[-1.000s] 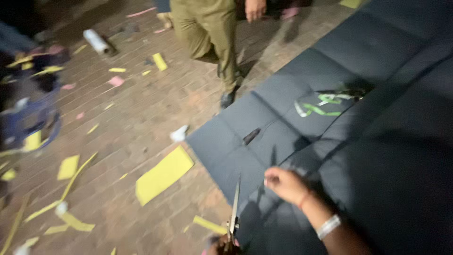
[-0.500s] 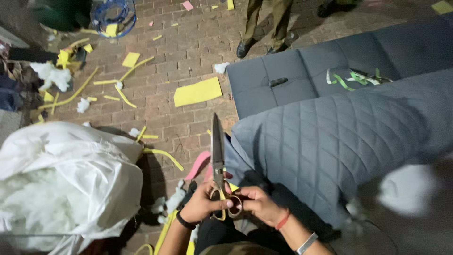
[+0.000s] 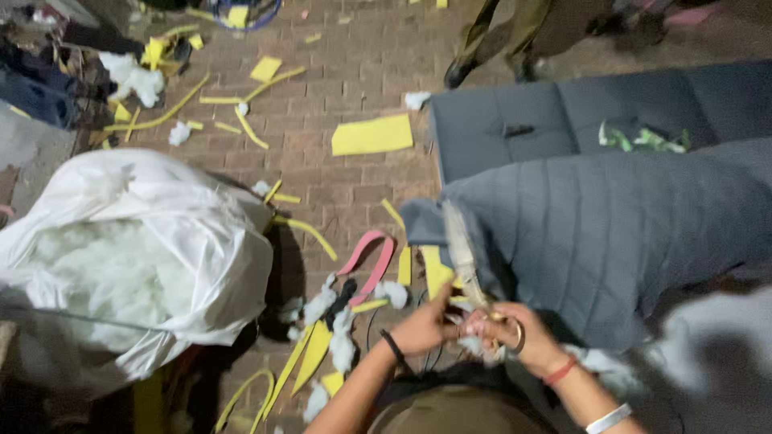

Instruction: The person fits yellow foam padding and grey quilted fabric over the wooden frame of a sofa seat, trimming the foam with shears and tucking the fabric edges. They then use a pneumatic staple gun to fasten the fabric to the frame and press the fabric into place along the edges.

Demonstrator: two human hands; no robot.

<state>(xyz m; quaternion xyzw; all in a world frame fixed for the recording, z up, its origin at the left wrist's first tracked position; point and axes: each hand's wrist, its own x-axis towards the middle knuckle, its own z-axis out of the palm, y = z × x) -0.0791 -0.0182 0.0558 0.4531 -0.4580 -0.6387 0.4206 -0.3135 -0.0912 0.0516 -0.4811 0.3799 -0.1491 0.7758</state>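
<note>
Grey quilted cover edge meets scissors; both hands gripping.

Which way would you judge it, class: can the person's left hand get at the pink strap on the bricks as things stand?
Probably yes. The left hand is at the scissors, and the pink strap lies uncovered on the brick floor close beside it, only foam scraps between.

A big white bag (full of fluff) sits at the left. A yellow sheet lies at the top middle on the brick floor. A pink strap curls in the middle.
</note>
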